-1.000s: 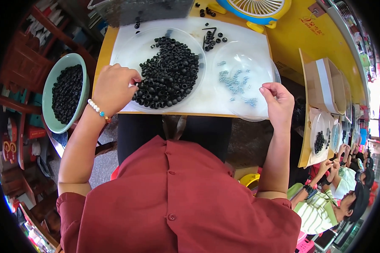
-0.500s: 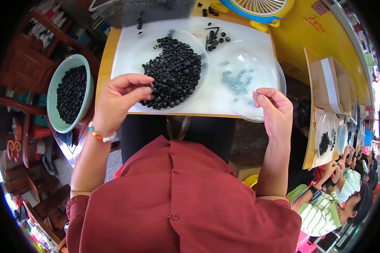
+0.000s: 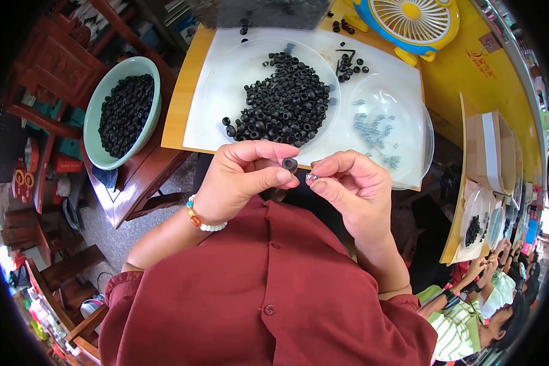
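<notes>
Left hand (image 3: 244, 180) is pinching a small black rubber ring (image 3: 290, 164) between thumb and forefinger; its grip is narrow and closed on the ring. Right hand (image 3: 351, 186) is pinching a small silvery metal piece (image 3: 312, 177) at the fingertips, its grip likewise closed tight. Both parts are being held almost touching, above the lap and just off the near edge of the bench (image 3: 174, 119).

Risks, as judged: the two parts are being held over open air, not over the bench, so a slip of either pinch is likely sending the part down onto the red shirt (image 3: 256, 299) or the floor. The metal piece is tiny and may be lost easily. A skewed approach could be jamming the piece against the ring's rim.

Surface: a white sheet (image 3: 201, 116) is covering the yellow bench. On it are sitting a clear dish of black rings (image 3: 280, 107), a second clear dish (image 3: 402, 119) with scattered silvery pieces, and a blue and yellow fan (image 3: 412, 18) at the far edge. A green bowl (image 3: 100, 107) of black rings is resting on a dark wooden stand to the left. Other people are sitting along the bench at the right.
</notes>
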The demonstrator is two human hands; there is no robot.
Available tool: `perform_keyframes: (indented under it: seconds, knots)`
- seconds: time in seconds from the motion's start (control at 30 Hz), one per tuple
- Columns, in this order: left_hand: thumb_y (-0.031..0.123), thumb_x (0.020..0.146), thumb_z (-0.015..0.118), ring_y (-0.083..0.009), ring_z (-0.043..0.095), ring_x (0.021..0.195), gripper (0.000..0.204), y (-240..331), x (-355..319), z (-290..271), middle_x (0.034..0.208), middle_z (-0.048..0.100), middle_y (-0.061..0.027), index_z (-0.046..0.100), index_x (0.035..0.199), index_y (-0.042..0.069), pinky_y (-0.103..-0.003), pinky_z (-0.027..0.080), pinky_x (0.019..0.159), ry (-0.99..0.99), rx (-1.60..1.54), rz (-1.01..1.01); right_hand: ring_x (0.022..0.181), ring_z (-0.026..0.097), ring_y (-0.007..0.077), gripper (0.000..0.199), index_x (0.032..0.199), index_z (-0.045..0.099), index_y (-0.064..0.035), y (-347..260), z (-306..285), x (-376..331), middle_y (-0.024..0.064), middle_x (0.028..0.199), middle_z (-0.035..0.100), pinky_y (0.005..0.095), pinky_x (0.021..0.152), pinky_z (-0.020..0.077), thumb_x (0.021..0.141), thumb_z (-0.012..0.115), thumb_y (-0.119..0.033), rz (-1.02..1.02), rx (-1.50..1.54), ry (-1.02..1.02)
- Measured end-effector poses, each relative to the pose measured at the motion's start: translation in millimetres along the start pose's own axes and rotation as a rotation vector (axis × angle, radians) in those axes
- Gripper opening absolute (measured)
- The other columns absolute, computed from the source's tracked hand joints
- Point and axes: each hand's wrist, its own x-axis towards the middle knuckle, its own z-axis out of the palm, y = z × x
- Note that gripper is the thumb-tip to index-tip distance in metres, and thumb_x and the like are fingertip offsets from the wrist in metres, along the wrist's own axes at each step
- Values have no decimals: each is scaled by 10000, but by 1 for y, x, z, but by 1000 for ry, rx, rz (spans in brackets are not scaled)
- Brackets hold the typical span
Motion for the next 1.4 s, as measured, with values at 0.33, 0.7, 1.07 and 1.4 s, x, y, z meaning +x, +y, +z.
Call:
perform_keyframes:
  seconds: [0.33, 0.7, 1.07, 1.4]
  knots:
    - [-32, 816, 644, -59, 572, 695, 258, -3, -5, -9, 913, 606, -31, 647, 1067, 27, -187, 490, 633, -66, 232, 274, 864, 594, 134, 138, 916, 594, 51, -4, 16, 2, 94, 918, 604, 244, 784, 480, 795, 620, 113, -81, -170, 47]
    - [75, 931, 505, -131, 597, 869, 325, -7, -7, -7, 1017, 592, -66, 515, 1246, -3, -324, 534, 824, -238, -436, -99, 782, 626, 141, 119, 877, 604, 36, 7, 20, 4, 103, 890, 621, 241, 701, 502, 783, 626, 105, -194, -278, 47]
    - [28, 918, 516, -116, 616, 852, 290, -5, -11, 0, 1003, 625, -50, 554, 1205, 18, -264, 526, 804, 8, -226, -115, 680, 636, 128, 101, 827, 600, 19, 5, 20, 10, 88, 792, 632, 225, 632, 504, 763, 649, 79, -309, -652, -8]
    - [-4, 870, 581, -125, 631, 873, 229, -13, -18, -25, 995, 659, -94, 621, 1095, -14, -259, 523, 803, -45, -96, -61, 679, 579, 78, 194, 861, 532, -17, 13, 19, 23, 32, 762, 619, 197, 618, 444, 759, 690, 29, 255, -250, -62]
